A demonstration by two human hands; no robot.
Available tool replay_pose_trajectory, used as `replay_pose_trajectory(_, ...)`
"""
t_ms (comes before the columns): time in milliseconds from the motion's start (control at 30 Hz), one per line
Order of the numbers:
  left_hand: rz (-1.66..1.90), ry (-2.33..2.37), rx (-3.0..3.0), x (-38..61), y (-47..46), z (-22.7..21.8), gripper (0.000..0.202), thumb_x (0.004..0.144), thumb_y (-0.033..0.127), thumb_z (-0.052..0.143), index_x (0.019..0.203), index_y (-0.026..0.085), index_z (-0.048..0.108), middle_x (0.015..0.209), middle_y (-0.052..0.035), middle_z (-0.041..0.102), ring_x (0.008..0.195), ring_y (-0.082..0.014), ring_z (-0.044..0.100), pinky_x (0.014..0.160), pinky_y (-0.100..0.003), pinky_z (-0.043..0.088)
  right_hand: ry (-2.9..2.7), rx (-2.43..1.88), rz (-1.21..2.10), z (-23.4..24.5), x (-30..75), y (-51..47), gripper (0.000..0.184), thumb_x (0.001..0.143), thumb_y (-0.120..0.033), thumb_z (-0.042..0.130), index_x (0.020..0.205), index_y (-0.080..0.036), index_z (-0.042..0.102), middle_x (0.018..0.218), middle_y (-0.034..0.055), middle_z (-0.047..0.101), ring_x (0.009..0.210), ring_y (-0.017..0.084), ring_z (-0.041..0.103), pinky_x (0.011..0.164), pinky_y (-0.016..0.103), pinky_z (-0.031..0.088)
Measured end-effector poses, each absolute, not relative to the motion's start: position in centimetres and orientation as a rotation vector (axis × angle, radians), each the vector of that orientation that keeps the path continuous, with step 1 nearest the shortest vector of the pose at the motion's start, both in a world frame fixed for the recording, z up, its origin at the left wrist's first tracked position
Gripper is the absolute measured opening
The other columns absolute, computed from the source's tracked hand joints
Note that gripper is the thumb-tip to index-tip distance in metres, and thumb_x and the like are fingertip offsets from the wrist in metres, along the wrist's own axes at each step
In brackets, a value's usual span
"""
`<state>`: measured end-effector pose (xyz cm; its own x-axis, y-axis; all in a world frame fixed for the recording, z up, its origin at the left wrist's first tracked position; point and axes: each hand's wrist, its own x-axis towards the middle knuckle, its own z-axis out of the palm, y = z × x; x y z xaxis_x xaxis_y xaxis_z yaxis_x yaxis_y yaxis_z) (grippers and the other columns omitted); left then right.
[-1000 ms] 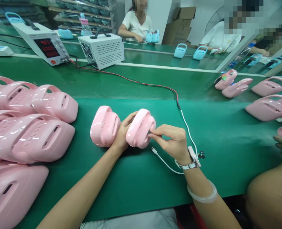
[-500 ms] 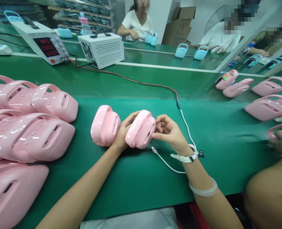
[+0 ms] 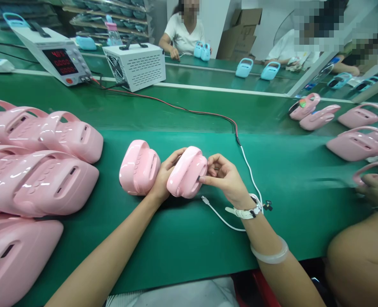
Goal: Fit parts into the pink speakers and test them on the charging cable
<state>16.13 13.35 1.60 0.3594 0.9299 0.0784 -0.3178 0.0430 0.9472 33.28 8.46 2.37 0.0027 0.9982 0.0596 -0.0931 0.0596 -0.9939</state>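
On the green belt [image 3: 182,238], both hands' grip holds a pink speaker [image 3: 186,172].

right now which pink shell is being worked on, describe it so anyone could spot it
On the green belt, two pink shells sit apart mid-table. It is the right one, gripped by the left hand; the right hand fingers touch its side.

This is a factory assembly line. A long green conveyor belt [image 3: 182,243] carries rows of identical pink plastic casings [image 3: 44,183], with more pink ones [image 3: 355,143] downstream and blue units [image 3: 243,67] on the parallel line. A bench power supply [image 3: 53,57] with a red digital readout and a white vented box [image 3: 134,64] stand beside it, wired by a red-and-black cable [image 3: 189,111]. Other workers [image 3: 184,32] sit along the belts, and cardboard boxes [image 3: 241,32] are stacked behind.
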Motion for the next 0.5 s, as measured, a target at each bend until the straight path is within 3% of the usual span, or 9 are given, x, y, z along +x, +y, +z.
replay_pose_trajectory(500, 1.131, 0.733, 1.207, 16.14, 13.15, 1.62, 0.036, 0.072, 0.038, 0.069, 0.104, 0.022, 0.068, 0.114, -0.0058, 0.069, 0.114, -0.0317, 0.059, 0.100, -0.039, 0.046, -1.125, -1.173, 1.214, 2.93, 32.83, 7.95, 0.049, 0.051, -0.034, 0.093, 0.078, -0.021, 0.054, 0.064, -0.0065, 0.044, 0.061, 0.010, 0.040, 0.058, 0.024, 0.037)
